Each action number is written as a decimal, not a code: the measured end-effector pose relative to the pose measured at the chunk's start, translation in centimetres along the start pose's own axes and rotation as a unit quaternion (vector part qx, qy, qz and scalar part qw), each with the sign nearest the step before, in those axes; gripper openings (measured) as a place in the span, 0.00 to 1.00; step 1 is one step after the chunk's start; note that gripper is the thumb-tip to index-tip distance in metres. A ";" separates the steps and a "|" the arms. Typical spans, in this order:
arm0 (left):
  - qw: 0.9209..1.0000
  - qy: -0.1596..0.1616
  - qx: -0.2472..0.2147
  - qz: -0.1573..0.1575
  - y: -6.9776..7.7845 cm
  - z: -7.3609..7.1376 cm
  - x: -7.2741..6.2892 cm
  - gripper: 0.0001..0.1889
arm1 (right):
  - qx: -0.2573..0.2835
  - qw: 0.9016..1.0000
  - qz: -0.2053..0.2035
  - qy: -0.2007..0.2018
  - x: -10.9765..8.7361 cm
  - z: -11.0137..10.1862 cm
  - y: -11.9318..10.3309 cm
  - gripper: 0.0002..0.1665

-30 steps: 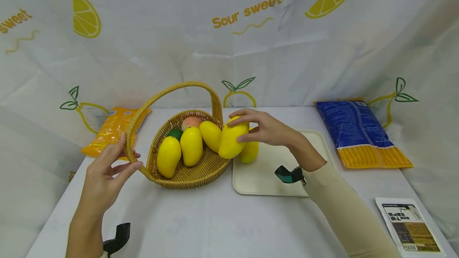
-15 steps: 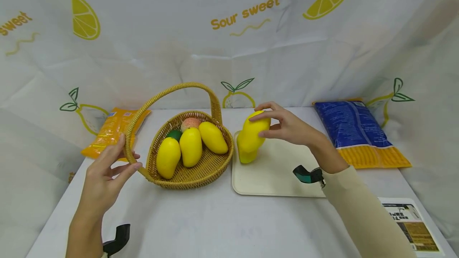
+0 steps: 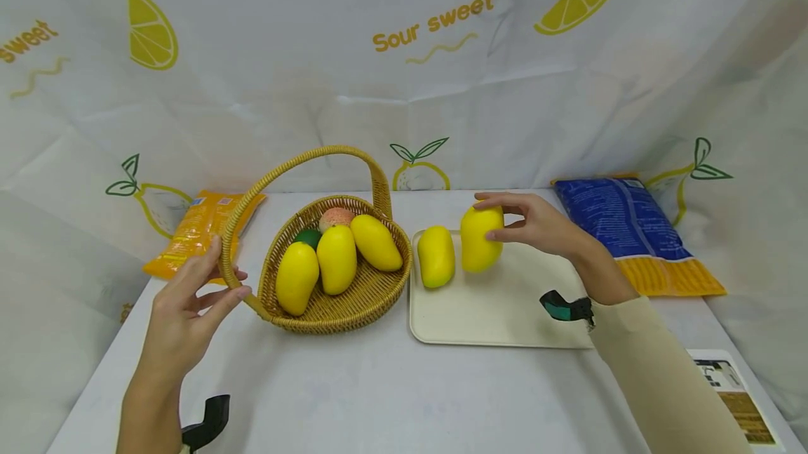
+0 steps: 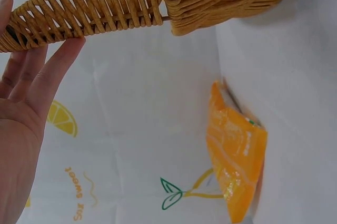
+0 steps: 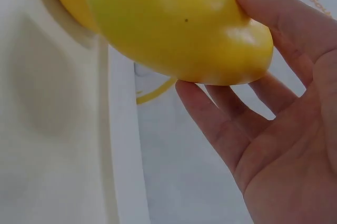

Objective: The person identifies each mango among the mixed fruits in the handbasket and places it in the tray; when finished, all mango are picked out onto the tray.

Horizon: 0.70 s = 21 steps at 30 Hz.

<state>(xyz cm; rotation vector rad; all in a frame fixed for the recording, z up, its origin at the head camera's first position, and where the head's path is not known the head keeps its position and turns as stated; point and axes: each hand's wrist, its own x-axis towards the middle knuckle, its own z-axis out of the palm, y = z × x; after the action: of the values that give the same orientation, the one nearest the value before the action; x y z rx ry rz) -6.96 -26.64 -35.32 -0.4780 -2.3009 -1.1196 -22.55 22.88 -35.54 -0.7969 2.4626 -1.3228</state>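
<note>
My left hand (image 3: pixel 183 310) grips the handle (image 3: pixel 235 219) of a wicker basket (image 3: pixel 344 324) on its left side; the left wrist view shows fingers against the woven handle (image 4: pixel 100 2). Inside the basket lie several yellow mangoes (image 3: pixel 337 257), a pinkish round fruit (image 3: pixel 336 217) and a dark green one (image 3: pixel 308 237). With thumb and fingers my right hand (image 3: pixel 536 226) holds a mango (image 3: pixel 481 240) by its upper end, close over the cream tray (image 3: pixel 492 324). Another mango (image 3: pixel 436 257) lies at the tray's left end, just left of the held one.
An orange bag (image 3: pixel 196 229) lies behind the basket at the left. At the back right is a blue and orange bag (image 3: pixel 631 229), behind my right forearm. A white packet (image 3: pixel 738 398) lies at the front right, partly covered by the sleeve. A printed curtain (image 3: pixel 284 89) hangs behind the table.
My right hand has carried the mango from the basket's right rim rightward over the tray, past the mango lying there. My left hand has stayed on the handle.
</note>
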 end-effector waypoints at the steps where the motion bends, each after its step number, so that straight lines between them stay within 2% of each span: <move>1: 1.000 -0.001 -0.001 0.000 0.0 0.0 0.0 0.49 | 0.000 1.000 0.005 0.001 -0.1 -0.1 0.2 0.27; 11: 1.000 -0.001 0.005 -0.007 0.2 0.1 0.0 0.49 | -0.011 1.000 0.024 -0.001 -0.2 0.1 2.7 0.27; 21: 1.000 -0.001 0.005 -0.011 0.1 0.0 0.0 0.48 | -0.005 0.998 0.062 -0.006 0.0 1.3 4.0 0.27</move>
<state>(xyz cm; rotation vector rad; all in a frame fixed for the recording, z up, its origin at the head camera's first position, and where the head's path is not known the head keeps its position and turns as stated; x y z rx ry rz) -6.89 -26.58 -35.23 -0.4506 -2.3172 -1.1174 -23.42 23.73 -39.51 -0.6411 2.4670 -1.2603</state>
